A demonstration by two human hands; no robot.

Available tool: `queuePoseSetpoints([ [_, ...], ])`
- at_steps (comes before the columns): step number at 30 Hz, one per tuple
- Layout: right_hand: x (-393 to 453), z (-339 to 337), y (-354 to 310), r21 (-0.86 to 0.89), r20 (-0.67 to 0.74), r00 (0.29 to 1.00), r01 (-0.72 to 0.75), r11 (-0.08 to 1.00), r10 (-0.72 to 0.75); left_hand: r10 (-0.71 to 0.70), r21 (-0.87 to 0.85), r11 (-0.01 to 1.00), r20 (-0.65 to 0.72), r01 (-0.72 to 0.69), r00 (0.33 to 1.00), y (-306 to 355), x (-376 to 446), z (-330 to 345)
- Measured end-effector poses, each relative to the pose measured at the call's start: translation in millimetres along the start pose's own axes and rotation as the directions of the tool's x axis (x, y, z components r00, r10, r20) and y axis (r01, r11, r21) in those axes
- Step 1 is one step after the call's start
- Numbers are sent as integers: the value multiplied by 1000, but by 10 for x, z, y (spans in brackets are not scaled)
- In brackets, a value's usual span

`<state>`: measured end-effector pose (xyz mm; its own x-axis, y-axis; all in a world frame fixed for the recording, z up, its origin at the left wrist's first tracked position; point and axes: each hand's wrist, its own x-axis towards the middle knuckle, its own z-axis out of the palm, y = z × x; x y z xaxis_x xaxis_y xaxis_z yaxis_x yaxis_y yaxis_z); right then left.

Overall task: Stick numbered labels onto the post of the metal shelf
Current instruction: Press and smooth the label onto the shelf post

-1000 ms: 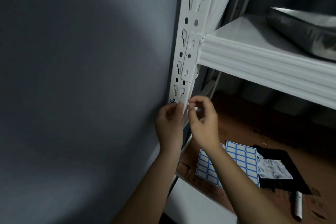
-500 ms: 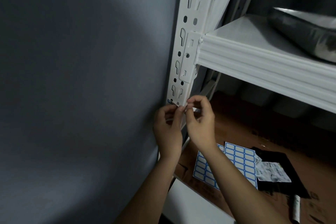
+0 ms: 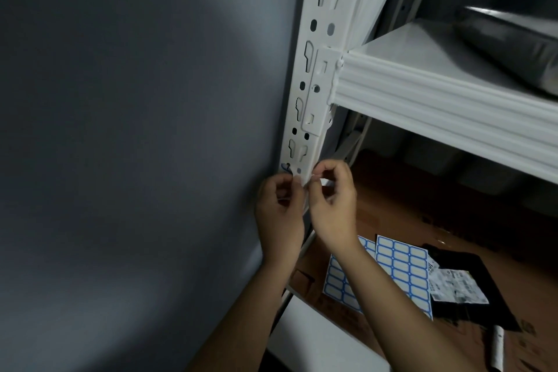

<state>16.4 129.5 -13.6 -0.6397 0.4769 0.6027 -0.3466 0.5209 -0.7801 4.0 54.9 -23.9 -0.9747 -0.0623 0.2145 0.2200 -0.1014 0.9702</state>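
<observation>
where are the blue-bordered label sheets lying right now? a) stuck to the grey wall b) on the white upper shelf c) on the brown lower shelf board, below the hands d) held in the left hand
c: the label sheets lie flat on the brown lower board, below the right hand and the left hand, which work at the post.
</observation>
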Motion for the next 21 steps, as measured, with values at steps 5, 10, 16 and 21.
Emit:
queuePoseSetpoints([
  [5,-3,19,-10,-9,-17,1000,-8,1000,8,-23,7,1000,5,23,1000,12,18,-32],
  [10,-8,16,-39,-4,-12,1000,-15,1000,15,-43,2,999,20,43,999,47,12,-89],
  [16,-17,30,-33,-18,-25,999,-26,999,26,-66,-14,998,35,67,997,85,12,-162],
  [21,-32,49,-61,-24,-37,999,-41,999,40,-76,-1,997,35,76,996,102,4,-205],
])
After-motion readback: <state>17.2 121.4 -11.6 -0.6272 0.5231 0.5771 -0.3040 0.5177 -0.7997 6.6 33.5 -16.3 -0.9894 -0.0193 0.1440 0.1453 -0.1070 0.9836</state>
